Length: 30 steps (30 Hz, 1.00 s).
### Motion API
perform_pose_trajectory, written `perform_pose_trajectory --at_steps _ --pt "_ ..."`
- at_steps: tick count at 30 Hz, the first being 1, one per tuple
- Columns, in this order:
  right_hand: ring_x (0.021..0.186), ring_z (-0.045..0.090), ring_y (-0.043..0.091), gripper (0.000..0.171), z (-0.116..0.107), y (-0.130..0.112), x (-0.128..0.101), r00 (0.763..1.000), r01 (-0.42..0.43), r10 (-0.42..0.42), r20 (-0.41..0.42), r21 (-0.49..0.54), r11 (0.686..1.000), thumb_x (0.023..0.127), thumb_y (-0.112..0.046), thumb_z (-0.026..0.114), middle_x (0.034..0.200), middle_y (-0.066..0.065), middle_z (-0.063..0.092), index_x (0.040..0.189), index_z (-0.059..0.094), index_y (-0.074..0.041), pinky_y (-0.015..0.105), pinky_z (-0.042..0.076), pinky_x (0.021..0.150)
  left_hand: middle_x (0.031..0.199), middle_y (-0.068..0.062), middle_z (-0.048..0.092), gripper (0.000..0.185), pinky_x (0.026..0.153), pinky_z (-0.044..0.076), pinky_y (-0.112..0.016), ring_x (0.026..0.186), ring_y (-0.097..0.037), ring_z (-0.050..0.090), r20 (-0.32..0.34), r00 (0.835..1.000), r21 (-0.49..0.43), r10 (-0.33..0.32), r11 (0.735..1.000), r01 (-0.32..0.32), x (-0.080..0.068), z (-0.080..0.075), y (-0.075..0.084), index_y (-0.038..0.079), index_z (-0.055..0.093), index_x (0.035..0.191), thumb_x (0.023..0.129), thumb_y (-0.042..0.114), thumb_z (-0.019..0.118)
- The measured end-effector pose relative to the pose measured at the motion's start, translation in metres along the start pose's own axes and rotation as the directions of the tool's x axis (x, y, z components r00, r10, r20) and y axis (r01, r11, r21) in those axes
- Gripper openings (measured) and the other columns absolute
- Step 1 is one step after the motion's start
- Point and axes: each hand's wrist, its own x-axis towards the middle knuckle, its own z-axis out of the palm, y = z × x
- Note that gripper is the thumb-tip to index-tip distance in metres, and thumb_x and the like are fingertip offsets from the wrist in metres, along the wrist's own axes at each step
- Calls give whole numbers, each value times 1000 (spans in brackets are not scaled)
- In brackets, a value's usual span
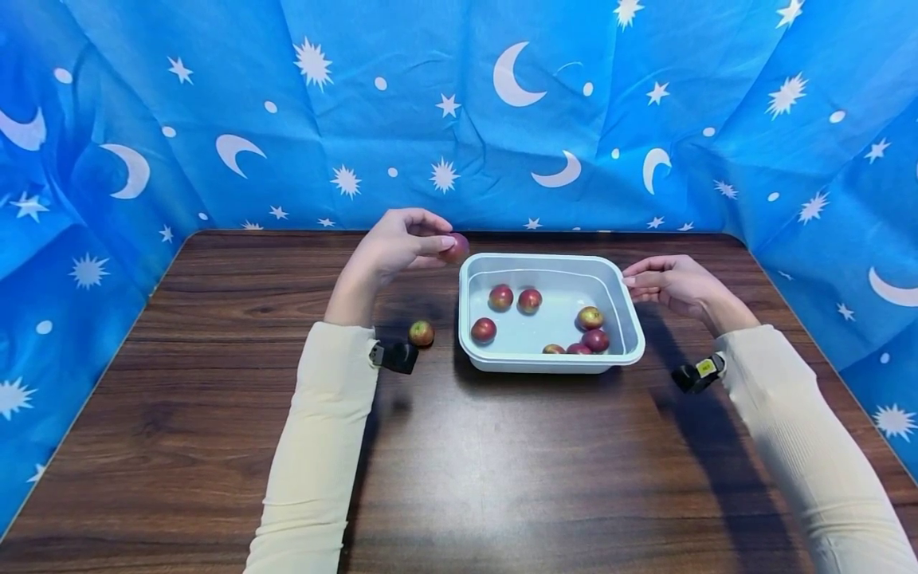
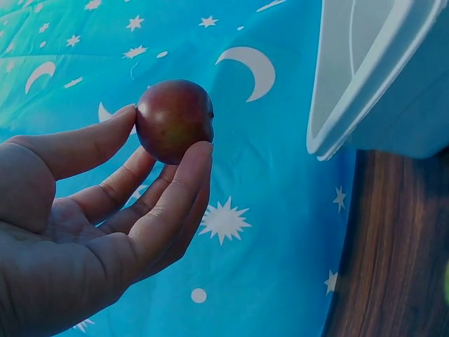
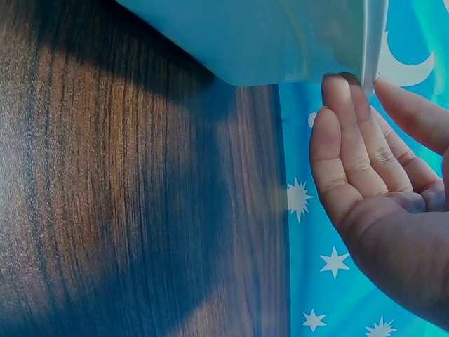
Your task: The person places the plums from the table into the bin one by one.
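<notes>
Six small red-and-green round fruits already lie in the pale grey plastic tub [image 1: 621,301] near the tabletop's far edge; the left hand [image 1: 390,243] pinches a seventh dark red fruit [image 1: 456,248] beside its far-left rim, one red-green fruit [image 1: 421,333] remains on the wood, and the right hand [image 1: 670,283] touches the right rim with straight fingers.
</notes>
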Motion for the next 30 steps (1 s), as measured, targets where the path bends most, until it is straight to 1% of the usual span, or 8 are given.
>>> perform_pose_trajectory --at_steps 7,11,15,19,24,30 --pt "72 63 17 9 0 0 -1 1000 -2 2 1 -3 1000 90 -6 57 83 5 65 93 65 -5 33 54 75 108 -15 53 24 78 53 -32 96 -26 57 17 999 -16 -31 999 31 3 10 -1 0 55 111 88 8 59" --pt "72 63 17 9 0 0 0 1000 -1 1 5 5 1000 90 -5 57 83 5 65 92 65 -5 33 54 75 108 -15 54 24 77 53 -32 95 -26 58 35 999 -4 -23 1000 23 4 16 -2 1 56 111 88 8 60" --pt "73 63 17 8 -1 0 0 1000 -2 2 -2 -10 1000 90 -7 57 84 4 65 93 65 -6 33 54 76 109 -15 54 24 77 53 -32 95 -26 59 53 999 8 -13 1000 12 4 21 -2 1 56 111 88 9 60" --pt "74 63 17 8 -1 0 -1 1000 -2 2 -8 -21 1000 89 -8 59 85 4 65 94 65 -6 33 54 76 109 -15 53 24 82 52 -36 97 -27 58 69 998 14 -8 1000 7 5 25 -5 0 56 111 88 8 60" --pt "74 63 17 7 0 1 0 1000 0 0 -1 0 1000 89 -6 59 85 5 65 93 65 -6 33 54 75 106 -15 53 25 85 50 -38 99 -30 56 81 997 15 -11 1000 10 8 30 -9 -1 56 111 88 9 60" --pt "73 64 18 7 -1 1 1 1000 9 -10 23 31 999 89 -5 59 84 5 65 92 65 -5 31 54 72 105 -15 54 28 82 51 -37 100 -31 56 70 997 18 -16 1000 15 10 32 -13 -1 56 112 87 9 61"
